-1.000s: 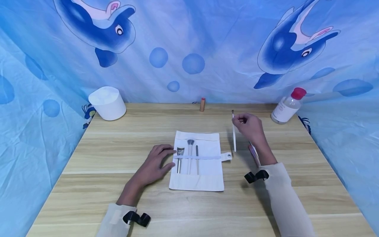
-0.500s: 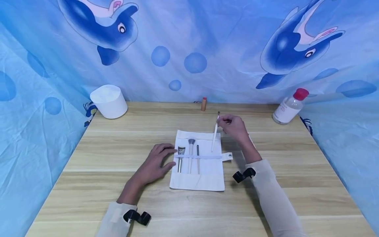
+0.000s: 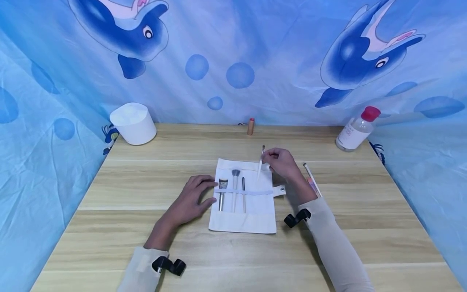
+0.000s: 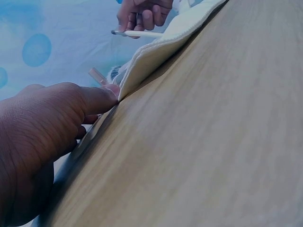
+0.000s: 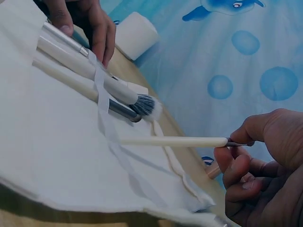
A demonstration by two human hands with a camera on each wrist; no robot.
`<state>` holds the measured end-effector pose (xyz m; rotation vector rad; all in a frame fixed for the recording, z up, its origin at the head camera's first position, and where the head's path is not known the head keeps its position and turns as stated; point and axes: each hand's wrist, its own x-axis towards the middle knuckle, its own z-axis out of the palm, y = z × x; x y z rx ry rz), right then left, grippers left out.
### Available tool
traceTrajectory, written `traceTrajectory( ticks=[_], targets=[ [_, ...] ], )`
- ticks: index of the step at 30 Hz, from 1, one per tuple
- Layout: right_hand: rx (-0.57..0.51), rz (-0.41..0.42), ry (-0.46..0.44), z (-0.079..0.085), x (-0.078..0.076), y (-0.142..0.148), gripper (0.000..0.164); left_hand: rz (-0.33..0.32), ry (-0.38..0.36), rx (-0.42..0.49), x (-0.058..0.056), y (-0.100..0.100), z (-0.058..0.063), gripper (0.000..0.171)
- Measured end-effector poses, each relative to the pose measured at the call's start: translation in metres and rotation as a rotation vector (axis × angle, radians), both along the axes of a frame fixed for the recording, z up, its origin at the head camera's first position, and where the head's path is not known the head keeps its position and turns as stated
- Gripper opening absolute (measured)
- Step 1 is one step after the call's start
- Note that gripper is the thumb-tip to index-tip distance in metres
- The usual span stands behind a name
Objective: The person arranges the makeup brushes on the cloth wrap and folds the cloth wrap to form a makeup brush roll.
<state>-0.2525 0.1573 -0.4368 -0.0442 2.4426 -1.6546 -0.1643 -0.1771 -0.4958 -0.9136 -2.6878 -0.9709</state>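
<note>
A white cloth brush roll [image 3: 255,223] lies unfolded on the wooden table. Under its elastic band [image 3: 260,192] sit a flat silver-handled brush [image 3: 221,198], a fluffy brush [image 3: 234,194] and a thin dark-tipped brush [image 3: 243,200]. My right hand [image 3: 282,162] pinches a slim white makeup brush [image 5: 175,141] near its bristle end, above the roll's upper right part. In the right wrist view the handle's far end reaches the band; whether it is under it I cannot tell. My left hand [image 3: 191,198] rests at the roll's left edge, thumb touching it, fingers loosely bent.
Beside my right forearm lie another white brush [image 3: 313,180] and a pinkish item [image 3: 311,183], partly hidden. A brown tube [image 3: 250,126] stands at the back edge, a red-capped bottle [image 3: 352,134] at back right, a white paper roll [image 3: 133,123] at back left.
My right hand has carried the slim brush leftward from the table right of the roll to over the roll, then slightly nearer to me. My left hand has stayed put.
</note>
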Motion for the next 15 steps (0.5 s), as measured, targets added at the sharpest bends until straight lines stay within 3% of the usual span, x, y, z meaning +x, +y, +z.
traceTrajectory(
  ticks=[9,15],
  targets=[
    [-0.068,0.084,-0.08,-0.011,0.006,-0.007,0.025,0.0,-0.011,-0.002,0.001,-0.001,-0.001,0.046],
    [-0.024,0.131,-0.092,-0.014,0.013,-0.013,0.027,0.004,-0.013,-0.008,0.001,-0.001,0.0,0.046]
  ],
)
